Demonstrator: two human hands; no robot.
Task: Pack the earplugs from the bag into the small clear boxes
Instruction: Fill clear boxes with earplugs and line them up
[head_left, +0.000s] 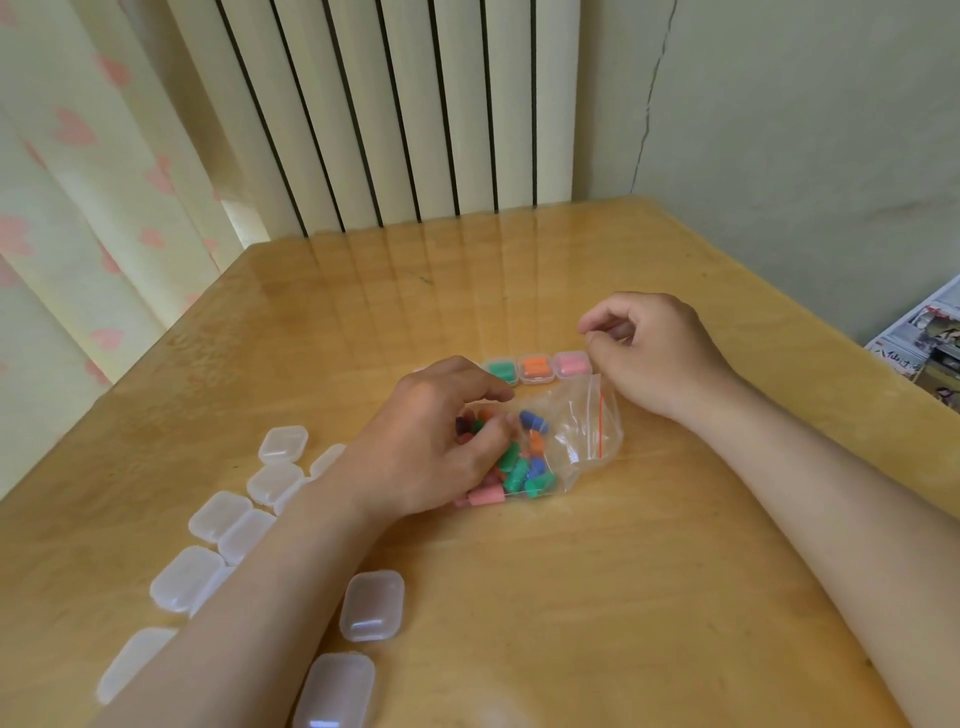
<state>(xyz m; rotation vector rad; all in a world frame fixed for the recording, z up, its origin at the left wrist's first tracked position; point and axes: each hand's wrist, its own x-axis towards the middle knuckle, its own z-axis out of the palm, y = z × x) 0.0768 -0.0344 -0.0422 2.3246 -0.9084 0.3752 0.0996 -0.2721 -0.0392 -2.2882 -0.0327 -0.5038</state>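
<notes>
Clear plastic makes up nearly everything in play in the head view. The bag (571, 431) lies on the wooden tabletop (571, 597) between the two hands, its red-striped mouth turned toward the right hand and the earplugs (519, 470) heaped in its closed end. The left hand (431, 452) rests on that end, its grip closed round the plastic and the plugs inside, most likely to pin the bag down and crowd the plugs toward the opening. The right hand (649, 348) hovers just above the mouth with fingers curled and thumb meeting forefinger. Whether that grip pinches the bag's lip, a plug or nothing I cannot tell, though its place suits holding the mouth open or drawing plugs out. Just beyond the bag three filled boxes stand touching in a row, a green box (503, 370), an orange box (536, 368) and a pink box (570, 364), one colour each and apparently set aside as finished; a fourth may hide behind the left hand. Empty boxes (372, 605) lie scattered near the left forearm, within easy reach. I count at least nine, lids down, some partly covered by the arm. The bagged plugs are too jumbled to count; green, blue, orange, pink and a dark colour show.
</notes>
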